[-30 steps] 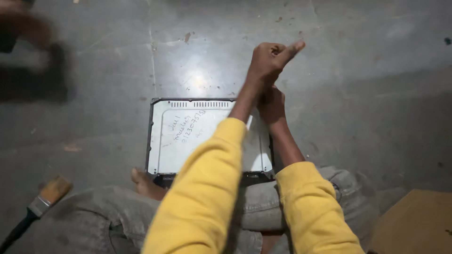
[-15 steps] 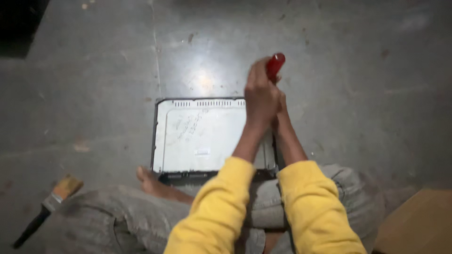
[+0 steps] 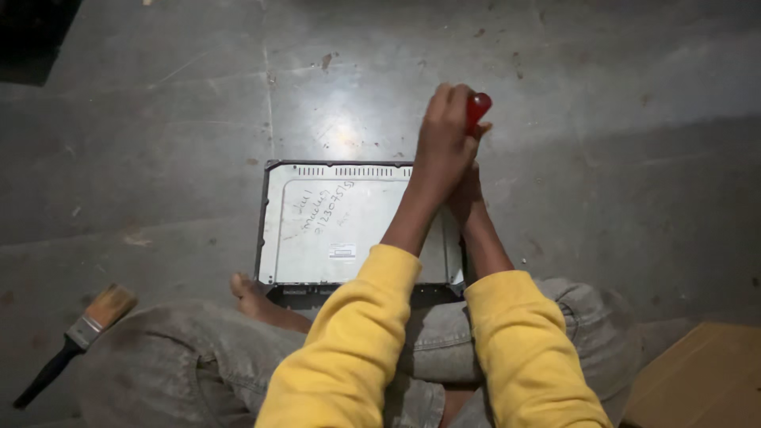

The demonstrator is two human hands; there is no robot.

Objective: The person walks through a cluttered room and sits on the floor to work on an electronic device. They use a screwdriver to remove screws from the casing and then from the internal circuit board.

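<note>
A person sits on the grey floor (image 3: 602, 158) with legs crossed. A flat metal box (image 3: 333, 230) lies on the floor right in front of the knees, just beside a bare foot (image 3: 247, 292). It has a pale grey lid with handwriting and a small sticker on it, and a row of slots along the far edge.

The box looks hard and stiff. It will not bend. It is probably a bit heavy for its size, and the smooth lid could be slippery. The best place to take hold of it looks like the dark rim at the sides, not the flat top.

The left hand (image 3: 444, 139) is closed tight around a tool with a red handle (image 3: 478, 105). The red end sticks out of the top of the fist. The tool points down at the far right corner of the box. Its tip is hidden, so I cannot tell if it touches the box.

The right hand (image 3: 469, 190) sits just under the left hand, near the right edge of the box. Most of it is hidden. I cannot tell if it is open or closed, or what it holds.

A paint brush (image 3: 75, 337) lies on the floor well off to the left. A brown cardboard piece (image 3: 705, 380) is at the right.
</note>
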